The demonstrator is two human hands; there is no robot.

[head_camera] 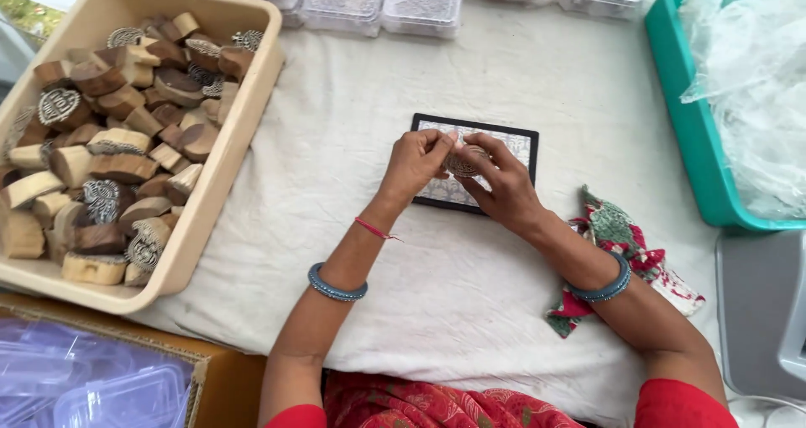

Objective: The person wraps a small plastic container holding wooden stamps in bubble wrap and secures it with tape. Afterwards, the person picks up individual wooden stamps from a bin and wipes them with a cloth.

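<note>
Centre of frame: left hand (pixel 413 164) and right hand (pixel 501 186) together pinch a small round carved block (pixel 464 162), probably a wooden stamp, fingers closed on it, above a dark-framed patterned pad (pixel 514 145) on white cloth (pixel 437 268). Upper left: beige tub (pixel 220 184) of wooden blocks. Right: folded floral fabric (pixel 617 231).

one beige tub (pixel 220 194) of many wooden blocks (pixel 117 142), one black-framed tray (pixel 527 147), two blue bangles (pixel 336 287)

desk (pixel 504 75) draped in off-white cloth | left: beige plastic tub (pixel 222 172) of carved wooden blocks | centre: black-framed patterned rectangular pad (pixel 512 142) | right: teal plastic bin (pixel 684 117), red-green printed fabric scrap (pixel 613 226) | far: clear lidded boxes (pixel 420 4)
</note>
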